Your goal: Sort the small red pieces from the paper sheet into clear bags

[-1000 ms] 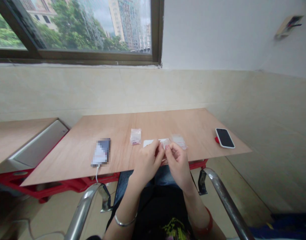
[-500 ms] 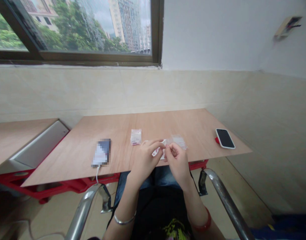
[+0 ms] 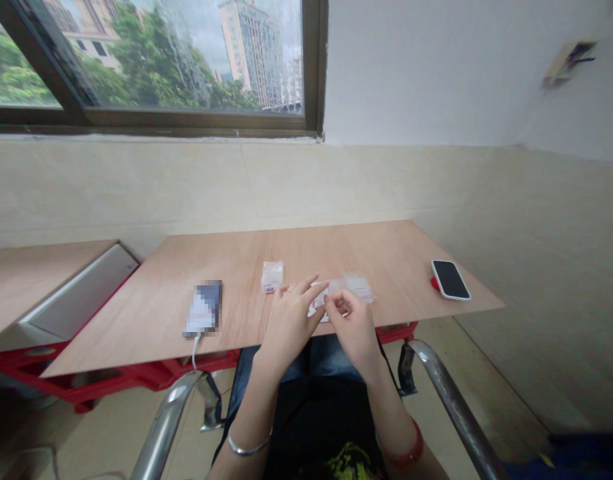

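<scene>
Fingers [image 3: 313, 293] of the left hand [image 3: 290, 319] apart, right hand [image 3: 355, 325] in a fingertip pinch, any contents unclear.

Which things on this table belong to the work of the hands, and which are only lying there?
Seems part of the work:
- white card with reddish marks, by the left hand
- clear plastic bag beyond the right hand
- small clear packet, probably

Seems only lying there:
- smartphone
- pixelated device with white cable
</scene>
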{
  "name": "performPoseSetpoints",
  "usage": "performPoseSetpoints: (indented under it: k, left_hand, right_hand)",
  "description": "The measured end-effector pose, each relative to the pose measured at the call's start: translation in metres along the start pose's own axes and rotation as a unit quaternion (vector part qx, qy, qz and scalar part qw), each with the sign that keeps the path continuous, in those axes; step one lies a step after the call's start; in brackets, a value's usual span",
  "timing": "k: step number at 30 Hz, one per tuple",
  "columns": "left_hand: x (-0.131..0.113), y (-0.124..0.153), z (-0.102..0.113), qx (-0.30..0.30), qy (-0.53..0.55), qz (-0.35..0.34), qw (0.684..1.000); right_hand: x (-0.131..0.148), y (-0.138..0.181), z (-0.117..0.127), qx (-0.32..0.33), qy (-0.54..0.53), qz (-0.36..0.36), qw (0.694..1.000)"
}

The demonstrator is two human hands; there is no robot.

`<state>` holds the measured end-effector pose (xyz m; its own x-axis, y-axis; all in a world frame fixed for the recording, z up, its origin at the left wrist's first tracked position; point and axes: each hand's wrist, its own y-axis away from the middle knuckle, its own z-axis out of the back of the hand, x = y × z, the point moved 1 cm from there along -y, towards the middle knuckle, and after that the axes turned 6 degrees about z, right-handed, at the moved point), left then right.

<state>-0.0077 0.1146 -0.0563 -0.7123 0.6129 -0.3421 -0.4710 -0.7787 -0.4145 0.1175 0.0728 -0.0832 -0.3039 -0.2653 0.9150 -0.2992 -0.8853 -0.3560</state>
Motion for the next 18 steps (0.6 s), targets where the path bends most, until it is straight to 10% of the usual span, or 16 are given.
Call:
performPoseSetpoints:
  k: [7, 12, 18]
  left_hand:
    - [0.006, -0.002, 0.002, -0.057, -0.026, 0.013, 0.998]
    - [0.007, -0.003, 0.003, -0.087, -0.026, 0.001, 0.996]
    - [0.007, -0.003, 0.003, -0.058, -0.038, -0.065, 0.995]
  right_hand:
    - [-0.001, -0.003, -0.009, -0.144, -0.320, -0.154, 0.924]
    - [0.000, -0.011, -0.005, -0.051, -0.549, -0.357, 0.754]
    - [-0.003, -0.022, 0.001, 0.030, -0.648, -0.402, 0.646]
